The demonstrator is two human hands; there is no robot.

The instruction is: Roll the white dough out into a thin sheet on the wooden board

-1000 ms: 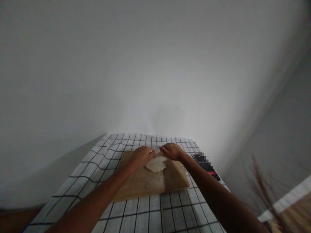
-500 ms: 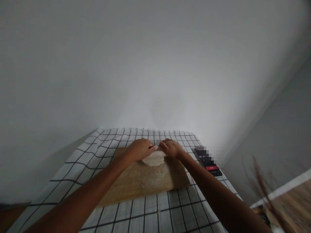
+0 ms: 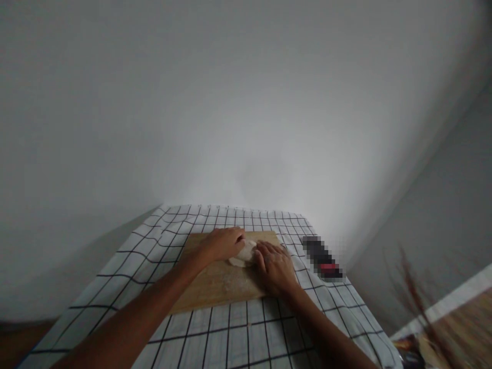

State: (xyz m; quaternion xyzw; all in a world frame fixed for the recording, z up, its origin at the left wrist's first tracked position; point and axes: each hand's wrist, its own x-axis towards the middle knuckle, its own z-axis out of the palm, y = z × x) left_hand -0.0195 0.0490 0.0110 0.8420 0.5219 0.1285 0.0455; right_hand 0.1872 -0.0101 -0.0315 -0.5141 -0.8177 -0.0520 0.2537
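Note:
A pale, flattened piece of dough point(image 3: 243, 256) lies on the wooden board point(image 3: 226, 287), partly covered by both hands. My left hand point(image 3: 226, 243) is closed at its left and far side, with the fingers bent over and the fingertips hidden. From the right, my right hand point(image 3: 275, 264) rests over the dough's right edge. Its fingers are stretched out and nearly flat, touching the dough. Light, floury smears show on the board's surface in front of the dough.
A black-and-white checked cloth point(image 3: 207, 338) covers the table under the board. To the right lies a phone point(image 3: 326, 261), partly blurred out. A pale wall rises behind the table. Dry reddish stems point(image 3: 415, 292) stand beyond the right edge, above a wooden floor.
My right hand has come back toward me and turned flatter over the dough's right side. My left hand has shifted slightly, and the dough's outline is smaller. The view has moved a little.

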